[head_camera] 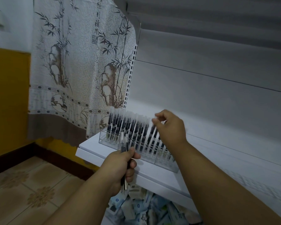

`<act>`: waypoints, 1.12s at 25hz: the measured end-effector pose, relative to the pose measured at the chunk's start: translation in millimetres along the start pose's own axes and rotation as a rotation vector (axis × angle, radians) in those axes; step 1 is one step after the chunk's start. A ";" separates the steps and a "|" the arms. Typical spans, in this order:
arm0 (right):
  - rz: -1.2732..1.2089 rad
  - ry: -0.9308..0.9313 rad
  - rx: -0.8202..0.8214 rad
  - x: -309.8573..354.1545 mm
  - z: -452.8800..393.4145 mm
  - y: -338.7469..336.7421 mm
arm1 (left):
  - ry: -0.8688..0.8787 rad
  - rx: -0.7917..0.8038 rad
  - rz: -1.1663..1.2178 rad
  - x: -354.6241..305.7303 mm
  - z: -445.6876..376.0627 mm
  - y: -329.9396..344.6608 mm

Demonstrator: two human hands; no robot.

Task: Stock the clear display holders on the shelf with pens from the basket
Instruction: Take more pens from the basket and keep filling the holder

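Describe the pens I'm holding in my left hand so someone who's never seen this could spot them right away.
Find the white shelf beside the bamboo-print curtain, with clear display holders full of upright pens. Just in front, the left hand grips a few pens. Unlike the racked ones, these stand in the fist, outside any holder.

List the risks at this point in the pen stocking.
1. The right hand is at the tops of the upright pens in the clear holder; a knock could tip neighbouring pens.
2. The left hand clutches several spare pens in a loose bundle; one might slip and fall into the packets below.
3. The holder sits close to the shelf front edge, so a push could shift it off.
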State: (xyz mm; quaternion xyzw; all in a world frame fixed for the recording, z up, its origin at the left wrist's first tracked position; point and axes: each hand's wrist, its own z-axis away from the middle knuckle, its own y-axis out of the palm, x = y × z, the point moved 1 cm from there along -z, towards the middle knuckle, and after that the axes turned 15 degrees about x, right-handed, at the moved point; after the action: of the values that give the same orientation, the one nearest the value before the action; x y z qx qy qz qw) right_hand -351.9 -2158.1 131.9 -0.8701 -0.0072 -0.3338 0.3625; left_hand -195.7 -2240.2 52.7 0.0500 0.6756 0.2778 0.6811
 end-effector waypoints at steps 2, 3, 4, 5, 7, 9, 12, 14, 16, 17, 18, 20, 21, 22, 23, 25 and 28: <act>0.057 0.034 0.150 -0.3 -1.4 3.8 | -0.004 0.010 0.006 0.0 -0.6 1.6; 0.104 0.043 0.188 2.8 -3.2 3.8 | -0.003 0.020 0.010 0.0 -0.8 2.4; 0.184 0.042 0.196 7.1 -4.4 3.0 | -0.004 0.033 0.010 0.3 -1.2 2.9; 0.267 0.028 0.175 13.1 -3.6 1.8 | -0.007 0.049 0.010 0.6 -1.0 3.1; 0.299 -0.036 0.090 24.3 4.4 -1.3 | -0.008 0.103 0.022 0.3 -0.8 2.9; 0.155 -0.055 0.214 29.8 14.8 -2.1 | -0.001 0.173 0.051 -0.3 -1.8 3.1; -0.207 0.109 0.740 31.5 29.0 4.6 | -0.008 0.250 0.050 -3.3 -3.6 6.6; -0.319 0.111 0.741 26.5 27.9 0.7 | -0.015 0.288 0.026 -5.3 -4.0 11.1; -0.368 0.079 0.645 25.4 25.4 -5.0 | -0.024 0.318 -0.003 -7.7 -3.0 17.1; -0.407 0.069 0.607 27.4 25.1 -7.7 | -0.023 0.325 -0.001 -9.2 -2.2 20.7; -0.434 0.065 0.552 28.2 24.3 -10.1 | -0.015 0.320 0.022 -10.6 -1.8 24.3; -0.436 0.079 0.316 27.5 20.5 -18.2 | 0.007 0.230 0.104 -11.7 -3.1 26.9; -0.437 0.085 0.151 25.3 17.6 -25.5 | 0.024 0.148 0.139 -11.4 -4.7 24.9; -0.428 0.079 -0.012 20.7 14.0 -32.9 | 0.043 0.073 0.164 -10.3 -6.1 21.0; -0.389 0.062 -0.141 16.6 11.7 -40.3 | 0.058 0.021 0.185 -9.0 -7.0 16.8; -0.246 0.035 -0.243 11.7 10.5 -46.7 | 0.079 -0.022 0.226 -7.3 -8.7 10.5; -0.246 0.026 -0.218 10.3 11.5 -38.1 | 0.082 -0.052 0.184 -9.4 -9.4 11.5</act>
State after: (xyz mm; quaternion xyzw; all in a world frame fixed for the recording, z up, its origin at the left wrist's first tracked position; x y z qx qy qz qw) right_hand -346.9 -2125.1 155.9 -0.8924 -0.0728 -0.3858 0.2225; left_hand -207.5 -2237.6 65.4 0.0827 0.6881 0.3585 0.6254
